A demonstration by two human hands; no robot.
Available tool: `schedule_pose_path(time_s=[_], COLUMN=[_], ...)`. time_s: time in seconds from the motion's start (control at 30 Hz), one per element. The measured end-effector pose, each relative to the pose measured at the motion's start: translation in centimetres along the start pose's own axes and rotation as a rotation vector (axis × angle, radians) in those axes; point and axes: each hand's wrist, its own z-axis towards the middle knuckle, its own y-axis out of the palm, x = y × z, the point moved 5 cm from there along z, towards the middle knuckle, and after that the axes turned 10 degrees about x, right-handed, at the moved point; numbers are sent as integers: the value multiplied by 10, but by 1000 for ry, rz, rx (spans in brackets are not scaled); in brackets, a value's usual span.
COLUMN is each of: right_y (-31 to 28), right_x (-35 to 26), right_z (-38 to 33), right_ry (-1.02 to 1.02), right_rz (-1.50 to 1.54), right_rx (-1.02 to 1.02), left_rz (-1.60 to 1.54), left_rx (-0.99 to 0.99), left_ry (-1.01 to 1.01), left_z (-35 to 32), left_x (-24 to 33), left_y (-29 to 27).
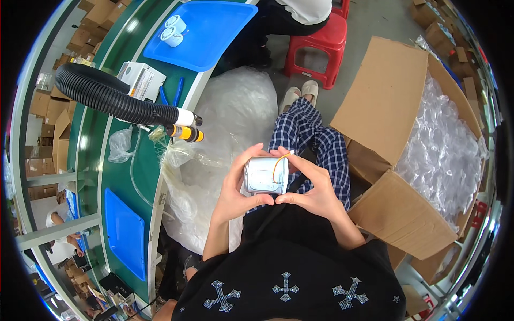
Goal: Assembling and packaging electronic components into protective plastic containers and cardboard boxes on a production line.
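Held between both hands over my lap is a white cylindrical housing point(262, 175) with a clear rim at its left end. An orange and yellow wire lies across it, ending in a small white connector point(290, 153) near my right fingertips. My left hand point(238, 184) wraps the left side, thumb along the bottom edge. My right hand point(313, 187) grips the right side, its thumb below and fingers above. The far side of the housing is hidden.
Left is a green workbench point(126, 179) with a blue tray point(201, 32) bearing two white cylinders, another blue tray point(126, 232), a black hose point(118, 99) and blue pliers point(178, 92). A large plastic bag point(235, 107) lies beside it. Right, an open carton point(383, 99) holds clear plastic pieces. Ahead, a person sits on a red stool point(316, 48).
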Motion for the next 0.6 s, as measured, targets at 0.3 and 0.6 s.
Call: schedule_pose_path(time_s=[0.3, 0.6], right_y=[4, 11], right_x=[2, -7], right_z=[0, -6], right_ry=[129, -88], right_rz=[108, 184], right_rx=[-22, 67], left_rz=[114, 220], left_rx=[66, 283], left_ry=[48, 138], left_z=[0, -8], left_x=[0, 7], left_y=[0, 2])
